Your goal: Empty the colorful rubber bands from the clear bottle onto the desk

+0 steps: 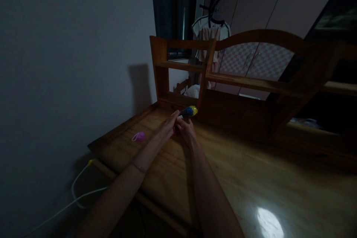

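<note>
Over the far left part of the wooden tabletop, my left hand [169,125] and my right hand [186,128] meet around a short, rounded object [189,112]. Its far end is bright yellow, the middle is dark blue, and a whitish patch shows near my fingers. Something reddish-pink shows low between the hands. The fingers of both hands are closed around the near part and cover it, so the object's kind is unclear. A small purple-pink item [141,136] with a pale loop lies on the tabletop to the left of my left hand.
The wooden desk [240,163] carries a wooden shelf unit [182,67] along its back. A plain wall [83,63] borders the left side. White cable [74,189] hangs by the left front edge. Clothes [209,35] hang behind the shelf, before a cabinet [240,59].
</note>
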Tool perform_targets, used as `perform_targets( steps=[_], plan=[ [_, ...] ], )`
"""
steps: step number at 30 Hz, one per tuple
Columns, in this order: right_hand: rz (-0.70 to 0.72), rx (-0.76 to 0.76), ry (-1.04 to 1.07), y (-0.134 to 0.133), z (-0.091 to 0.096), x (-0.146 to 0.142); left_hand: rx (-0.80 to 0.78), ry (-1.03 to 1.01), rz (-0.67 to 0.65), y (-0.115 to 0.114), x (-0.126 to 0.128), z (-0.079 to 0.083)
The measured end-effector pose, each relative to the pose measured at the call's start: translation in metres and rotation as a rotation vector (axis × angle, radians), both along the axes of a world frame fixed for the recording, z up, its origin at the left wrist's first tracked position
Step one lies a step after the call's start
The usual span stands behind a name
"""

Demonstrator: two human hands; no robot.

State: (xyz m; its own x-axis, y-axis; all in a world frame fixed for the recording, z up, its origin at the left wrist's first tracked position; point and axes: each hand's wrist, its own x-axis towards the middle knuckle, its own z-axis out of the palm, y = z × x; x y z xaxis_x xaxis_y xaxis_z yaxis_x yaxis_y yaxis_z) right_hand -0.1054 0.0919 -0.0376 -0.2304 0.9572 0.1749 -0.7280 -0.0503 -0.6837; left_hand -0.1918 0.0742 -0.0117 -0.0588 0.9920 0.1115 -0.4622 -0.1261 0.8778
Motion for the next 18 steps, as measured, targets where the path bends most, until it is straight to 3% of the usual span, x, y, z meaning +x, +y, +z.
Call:
perform_targets(
  steps=[4,18],
  plan=[
    [-0.029,-0.017,0.009,0.001,0.0004,0.0006,-0.029,0.005,-0.118,-0.0038,0.0002,0.0017],
    [0.03,-0.027,0.015,0.0022,0.0006,0.0024,-0.032,-0.011,-0.115,0.0002,0.0005,-0.0038]
  ],
)
